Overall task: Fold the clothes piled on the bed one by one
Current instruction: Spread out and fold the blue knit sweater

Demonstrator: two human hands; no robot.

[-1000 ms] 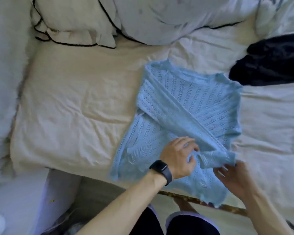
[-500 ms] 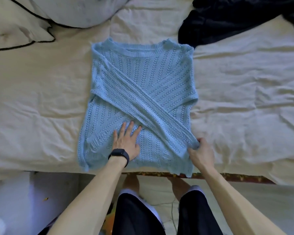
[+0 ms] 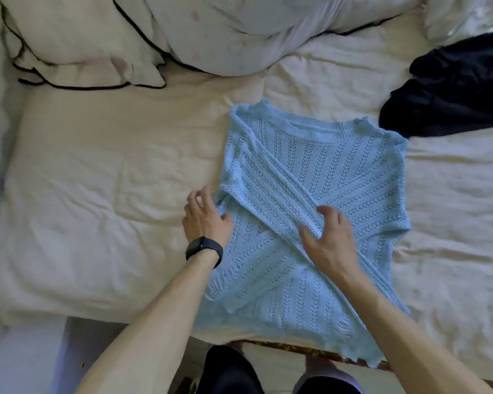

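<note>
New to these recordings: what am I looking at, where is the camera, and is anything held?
No machine here: a person's two bare hands, filmed by one wide-angle camera worn on the head, looking down. On the cream sheet lies a light blue knit sweater, sleeves crossed over its front. The left hand, black watch at its wrist, is at the sweater's left edge; the right hand rests on the crossed sleeves. Neither plainly grips anything. A black garment lies at upper right, pillows at the top.
</note>
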